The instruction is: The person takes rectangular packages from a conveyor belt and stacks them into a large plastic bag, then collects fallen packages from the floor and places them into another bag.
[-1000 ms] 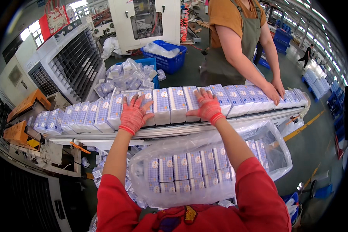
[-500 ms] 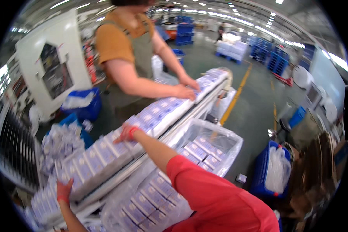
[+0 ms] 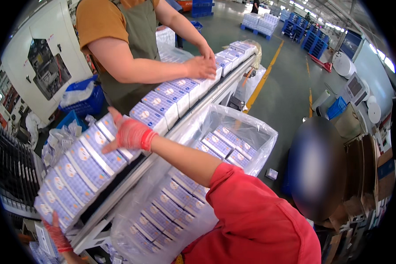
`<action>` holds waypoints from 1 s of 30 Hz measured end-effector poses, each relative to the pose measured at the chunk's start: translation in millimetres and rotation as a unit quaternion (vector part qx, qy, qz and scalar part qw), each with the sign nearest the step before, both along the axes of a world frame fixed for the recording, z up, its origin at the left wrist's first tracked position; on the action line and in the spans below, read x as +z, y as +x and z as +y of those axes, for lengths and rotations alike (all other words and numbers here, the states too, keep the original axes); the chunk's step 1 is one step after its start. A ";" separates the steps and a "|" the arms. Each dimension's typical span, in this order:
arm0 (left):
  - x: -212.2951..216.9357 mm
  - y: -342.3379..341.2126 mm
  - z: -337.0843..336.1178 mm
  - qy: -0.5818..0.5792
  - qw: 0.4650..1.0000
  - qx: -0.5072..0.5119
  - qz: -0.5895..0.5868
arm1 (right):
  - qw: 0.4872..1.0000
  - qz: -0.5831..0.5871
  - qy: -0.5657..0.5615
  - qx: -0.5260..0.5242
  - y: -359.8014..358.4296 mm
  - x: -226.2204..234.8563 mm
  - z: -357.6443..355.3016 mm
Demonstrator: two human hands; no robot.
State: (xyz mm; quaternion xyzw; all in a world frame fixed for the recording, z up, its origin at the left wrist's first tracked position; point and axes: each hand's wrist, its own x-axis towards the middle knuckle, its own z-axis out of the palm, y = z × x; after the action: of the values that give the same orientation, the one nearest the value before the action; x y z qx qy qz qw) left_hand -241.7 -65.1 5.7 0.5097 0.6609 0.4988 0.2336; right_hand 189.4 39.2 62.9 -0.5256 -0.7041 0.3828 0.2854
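A row of purple-and-white checked, block-shaped packs (image 3: pixel 77 169) is squeezed between my two hands at the left end of a narrow conveyor (image 3: pixel 119 193). My left hand (image 3: pixel 58 233) presses on the row's near-left end. At the other end, my right hand (image 3: pixel 131 132) grips the last packs with fingers over the top and side; red mesh covers the hand and wrist. The row sits at an angle, with a dark gap along its lower edge. More packs (image 3: pixel 176 90) continue up the conveyor, where a co-worker's hands (image 3: pixel 202 66) reach over them.
A clear-plastic-lined bin (image 3: pixel 268 136) with layered packs stands right of the conveyor, close to my body. One loose pack (image 3: pixel 272 174) lies on the floor. Blue baskets (image 3: pixel 84 97) stand behind the conveyor at left. Flattened cardboard (image 3: pixel 361 176) is stacked at the right.
My right hand has moved left and turned onto the row's end, my left hand lower. The held row now stands apart from the packs behind it. The co-worker's hands have lifted off the packs.
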 end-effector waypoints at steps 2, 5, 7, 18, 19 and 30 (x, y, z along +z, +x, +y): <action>52.8 48.3 -31.0 0.044 0.999 0.004 0.000 | 0.994 0.009 0.109 -0.016 24.5 13.2 -15.8; 66.0 101.7 -82.0 0.071 0.994 0.016 0.082 | 0.995 0.007 0.094 -0.041 99.6 34.4 -63.2; 52.6 172.7 -112.5 0.055 0.997 0.024 0.040 | 0.985 -0.025 0.157 -0.068 170.4 11.1 -94.9; -102.9 344.3 -185.1 -0.270 0.955 -0.119 -0.011 | 0.971 -0.150 -0.139 -0.121 325.7 -113.2 -204.9; -107.7 336.7 -188.5 -0.225 0.959 -0.171 0.030 | 0.976 -0.143 -0.122 -0.113 327.4 -114.9 -207.5; -73.2 320.0 -192.9 -0.397 0.811 -0.269 0.336 | 0.771 -0.601 0.135 0.158 314.8 -104.5 -268.5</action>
State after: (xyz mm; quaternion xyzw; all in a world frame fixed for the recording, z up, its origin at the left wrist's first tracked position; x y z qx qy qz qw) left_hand 78.3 -258.0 -67.5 0.6658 0.6753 -0.0924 0.3036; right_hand 504.2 -229.3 -41.7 -0.4854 -0.8498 -0.0709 -0.1929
